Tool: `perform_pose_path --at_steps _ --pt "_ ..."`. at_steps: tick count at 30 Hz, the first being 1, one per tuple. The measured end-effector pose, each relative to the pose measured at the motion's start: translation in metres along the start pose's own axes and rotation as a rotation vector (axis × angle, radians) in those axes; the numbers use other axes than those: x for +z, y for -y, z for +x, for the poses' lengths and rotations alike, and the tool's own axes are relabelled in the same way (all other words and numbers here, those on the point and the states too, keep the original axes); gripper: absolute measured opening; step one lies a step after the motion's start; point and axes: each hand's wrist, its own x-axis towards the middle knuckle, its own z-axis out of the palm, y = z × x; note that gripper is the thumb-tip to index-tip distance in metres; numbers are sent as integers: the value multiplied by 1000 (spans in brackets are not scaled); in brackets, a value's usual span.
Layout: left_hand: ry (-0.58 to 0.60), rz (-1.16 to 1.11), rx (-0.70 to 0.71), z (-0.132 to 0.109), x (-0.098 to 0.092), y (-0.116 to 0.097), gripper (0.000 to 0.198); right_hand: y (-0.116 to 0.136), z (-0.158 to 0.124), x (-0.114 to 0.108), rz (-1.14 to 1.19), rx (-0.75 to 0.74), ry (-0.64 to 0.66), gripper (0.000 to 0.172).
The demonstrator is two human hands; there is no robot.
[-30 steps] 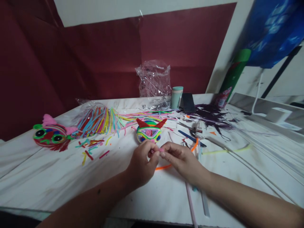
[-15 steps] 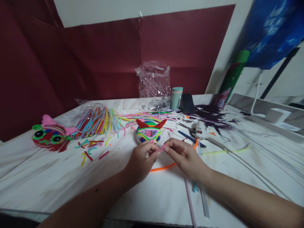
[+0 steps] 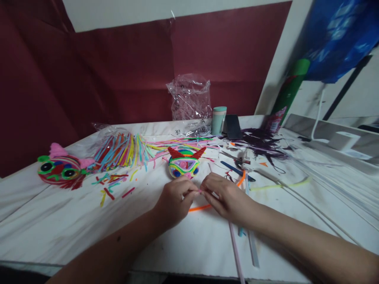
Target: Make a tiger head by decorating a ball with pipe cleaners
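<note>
Between the fingertips of both hands is a small pink piece of pipe cleaner (image 3: 200,191), mostly hidden by the fingers. My left hand (image 3: 177,199) pinches it from the left, and my right hand (image 3: 226,195) pinches it from the right. Just beyond them sits a colorful pipe-cleaner mask-like head (image 3: 184,165) with red horns and blue eyes. An orange pipe cleaner (image 3: 199,208) curves on the table under my hands. Below my right hand lies a pale pink strip (image 3: 235,246).
On the left is a second pipe-cleaner figure (image 3: 62,167) beside a bundle of pipe cleaners (image 3: 121,152) and cut scraps (image 3: 111,183). A glue gun (image 3: 247,159) and blue-handled tool (image 3: 237,170) lie right. Behind stand a green cup (image 3: 218,121) and a phone (image 3: 233,127).
My right hand has rolled over the pink piece, its knuckles turned more toward the left hand. Less of the pink piece shows now. The left hand has barely moved.
</note>
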Motion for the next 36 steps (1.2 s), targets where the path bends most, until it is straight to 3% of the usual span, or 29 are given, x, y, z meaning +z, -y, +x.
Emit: perform_pose_path --at_steps 2,7,12,16,20,24,31,34,36 --pt "-11 -59 -82 2 -2 -2 14 0 0 1 102 115 -12 19" --pt "-144 -292 -322 4 -1 -5 12 0 1 9 605 468 -111 22" --pt "-149 -331 -382 2 5 -4 12 2 0 16 718 549 -180 30" --pt "-99 -302 -348 2 6 -5 15 3 1 16 734 595 -212 33" --pt "-82 -251 -237 1 3 -8 17 3 0 17 759 598 -201 32" --pt "-88 -160 -155 0 -1 -9 16 5 -1 11 575 491 -126 25" --pt "-21 -70 -175 -1 0 -7 16 3 1 -7 177 252 45 14" --pt "43 -90 -225 1 1 -5 15 2 2 -8 168 222 89 13" --pt "31 -162 -256 2 1 -3 13 4 2 -5 281 302 48 14"
